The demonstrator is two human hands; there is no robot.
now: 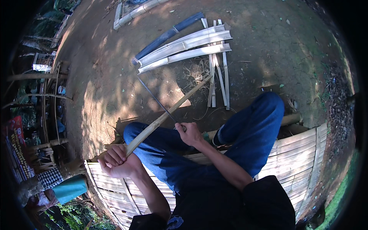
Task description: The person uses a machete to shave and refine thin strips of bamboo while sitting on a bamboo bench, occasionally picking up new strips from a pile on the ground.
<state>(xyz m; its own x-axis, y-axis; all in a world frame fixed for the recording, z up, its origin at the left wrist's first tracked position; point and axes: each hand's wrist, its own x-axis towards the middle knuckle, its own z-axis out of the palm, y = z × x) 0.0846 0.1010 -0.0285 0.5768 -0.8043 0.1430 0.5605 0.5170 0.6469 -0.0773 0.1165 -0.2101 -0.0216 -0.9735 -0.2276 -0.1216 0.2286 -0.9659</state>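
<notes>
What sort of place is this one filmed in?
Probably an outdoor yard, perhaps used for bamboo work: there's bare dirt ground, split bamboo pieces laid out, and a slatted bench.

Along the left edge of my view I make out a red banner [15, 134], rough wooden poles [34, 76] and, below them, a checked cloth [50, 178] just beside a teal cloth [71, 188], with green plants [76, 220] underneath. I see a slatted bench [289, 161] across the bottom, on brown earth [115, 63] patched with sunlight. Far right I pick up dark leaf litter [337, 80] above green grass [339, 197], and at the top a pale border [142, 9] around something blue.
</notes>
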